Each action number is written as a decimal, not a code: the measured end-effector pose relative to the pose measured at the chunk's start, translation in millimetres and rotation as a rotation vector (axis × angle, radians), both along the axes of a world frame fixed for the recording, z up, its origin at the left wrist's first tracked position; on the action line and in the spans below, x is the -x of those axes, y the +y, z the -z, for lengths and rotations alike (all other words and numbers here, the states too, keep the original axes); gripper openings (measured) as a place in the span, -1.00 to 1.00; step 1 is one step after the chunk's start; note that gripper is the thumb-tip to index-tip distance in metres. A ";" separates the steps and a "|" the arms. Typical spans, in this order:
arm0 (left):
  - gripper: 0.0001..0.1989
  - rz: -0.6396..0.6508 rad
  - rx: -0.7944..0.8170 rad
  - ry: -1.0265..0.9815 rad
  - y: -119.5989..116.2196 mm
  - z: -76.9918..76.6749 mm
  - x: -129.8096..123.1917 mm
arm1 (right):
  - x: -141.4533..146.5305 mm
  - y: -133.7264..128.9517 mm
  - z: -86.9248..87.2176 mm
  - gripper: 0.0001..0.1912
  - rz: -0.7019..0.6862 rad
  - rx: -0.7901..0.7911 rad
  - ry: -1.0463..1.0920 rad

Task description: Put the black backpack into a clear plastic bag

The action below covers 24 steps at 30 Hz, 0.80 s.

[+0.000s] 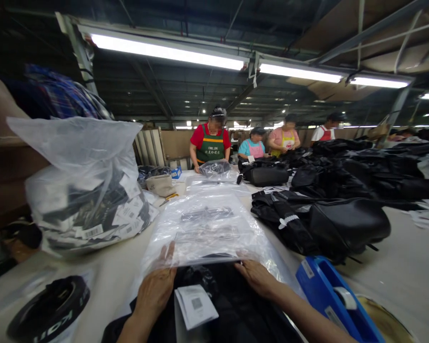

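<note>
A black bag [236, 305] with a white paper tag [196, 305] lies at the bottom centre, its top edge under the mouth of a clear plastic bag [214, 228]. My left hand [157, 281] rests at the left corner of that mouth, fingers stretched forward on the plastic. At the right corner my right hand [255, 274] touches the plastic edge and the black bag, its fingertips partly hidden by the film. More clear plastic sheets lie beneath and beyond.
A clear sack of tags [89, 205] stands left, above a black round item [50, 309]. Right are a blue tape dispenser [332, 295], a black backpack [343, 224] and piled black bags [329, 166]. A person in a green apron [210, 145] and several others stand beyond.
</note>
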<state>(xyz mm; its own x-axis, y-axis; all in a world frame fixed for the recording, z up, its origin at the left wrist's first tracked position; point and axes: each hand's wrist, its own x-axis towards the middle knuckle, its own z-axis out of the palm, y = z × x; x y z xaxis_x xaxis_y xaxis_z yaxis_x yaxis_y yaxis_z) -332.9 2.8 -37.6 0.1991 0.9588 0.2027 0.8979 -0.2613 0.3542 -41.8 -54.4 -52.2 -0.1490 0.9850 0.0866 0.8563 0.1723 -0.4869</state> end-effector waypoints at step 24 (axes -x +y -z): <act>-0.42 -0.318 0.030 -0.437 -58.2 38.5 106.1 | -22.4 -26.4 15.6 -0.21 0.289 -0.007 0.319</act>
<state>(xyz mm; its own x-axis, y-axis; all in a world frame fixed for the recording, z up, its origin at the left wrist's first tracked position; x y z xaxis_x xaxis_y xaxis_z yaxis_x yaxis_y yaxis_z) -439.0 -55.5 -76.1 -0.1988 0.9647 0.1728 0.6986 0.0158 0.7154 -19.4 -80.8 -67.8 0.1680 0.9816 0.0909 0.6769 -0.0478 -0.7345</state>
